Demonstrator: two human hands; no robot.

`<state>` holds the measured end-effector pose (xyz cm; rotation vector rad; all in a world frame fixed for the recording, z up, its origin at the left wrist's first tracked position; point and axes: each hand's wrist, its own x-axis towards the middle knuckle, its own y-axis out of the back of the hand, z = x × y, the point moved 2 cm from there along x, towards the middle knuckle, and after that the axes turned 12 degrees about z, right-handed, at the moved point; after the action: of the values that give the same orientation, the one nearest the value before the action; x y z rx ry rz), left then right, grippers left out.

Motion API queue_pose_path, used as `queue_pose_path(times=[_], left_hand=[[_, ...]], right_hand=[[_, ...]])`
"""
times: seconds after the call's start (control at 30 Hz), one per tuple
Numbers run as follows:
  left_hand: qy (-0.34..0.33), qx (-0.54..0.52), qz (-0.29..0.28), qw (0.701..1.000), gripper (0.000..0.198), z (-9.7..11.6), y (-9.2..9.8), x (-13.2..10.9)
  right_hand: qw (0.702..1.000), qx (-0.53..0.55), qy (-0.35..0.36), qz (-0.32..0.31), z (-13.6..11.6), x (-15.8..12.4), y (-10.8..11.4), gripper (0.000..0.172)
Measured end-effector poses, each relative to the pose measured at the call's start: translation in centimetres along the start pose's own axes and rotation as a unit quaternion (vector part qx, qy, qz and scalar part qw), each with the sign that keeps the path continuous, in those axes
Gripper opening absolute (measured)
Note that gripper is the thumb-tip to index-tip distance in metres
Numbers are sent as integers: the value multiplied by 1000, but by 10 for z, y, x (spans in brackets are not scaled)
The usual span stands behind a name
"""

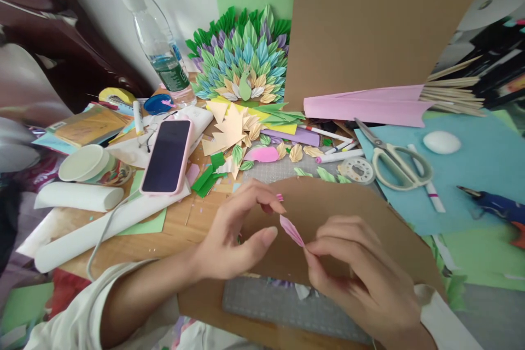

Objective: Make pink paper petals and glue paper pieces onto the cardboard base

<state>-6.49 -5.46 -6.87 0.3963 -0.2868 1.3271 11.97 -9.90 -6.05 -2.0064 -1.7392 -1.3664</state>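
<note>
Between my hands is a small pleated pink paper leaf [291, 231], its lower end pinched by the thumb and forefinger of my right hand [353, 270]. My left hand [246, 232] is just left of the leaf, thumb and fingers apart, the forefinger tip close to the leaf's upper end. Brown cardboard [332, 197] lies beneath both hands. Behind it are loose folded paper leaves [296, 153] and a pink paper piece [262, 154]. A peacock of folded paper leaves [246, 54] stands at the back.
Scissors [400, 161], a white egg-shaped object [442, 142] and blue-handled pliers [496, 203] lie at the right. At the left are a phone [167, 156], paper rolls [77, 196] and a paper cup [88, 164]. Bottles [159, 49] and a tall cardboard sheet [377, 22] stand behind.
</note>
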Motion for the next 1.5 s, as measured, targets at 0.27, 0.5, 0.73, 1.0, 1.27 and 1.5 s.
queue_pose_path(times=[0.27,0.5,0.73,1.0,1.27,1.5], left_hand=[[-18,5,-41,999,13,5,-6,-1],[35,4,109,993,12,2,32,7],[26,109,127,986,13,4,68,-18],[-210,295,-63,930,19,0,53,-59],[-232,280,-34,931,35,-4,55,-58],[-104,198,126,966,31,-8,75,-60]], right_hand=[[1000,-1,18,-3,2,-4,-2,20],[998,-21,-38,49,3,-8,-19,15],[999,-18,-49,15,-5,-12,-61,13],[996,-45,-62,-44,-3,-24,-82,13],[994,-58,-73,-63,-5,-25,-82,15],[993,-50,-80,-65,-5,-24,-82,14]])
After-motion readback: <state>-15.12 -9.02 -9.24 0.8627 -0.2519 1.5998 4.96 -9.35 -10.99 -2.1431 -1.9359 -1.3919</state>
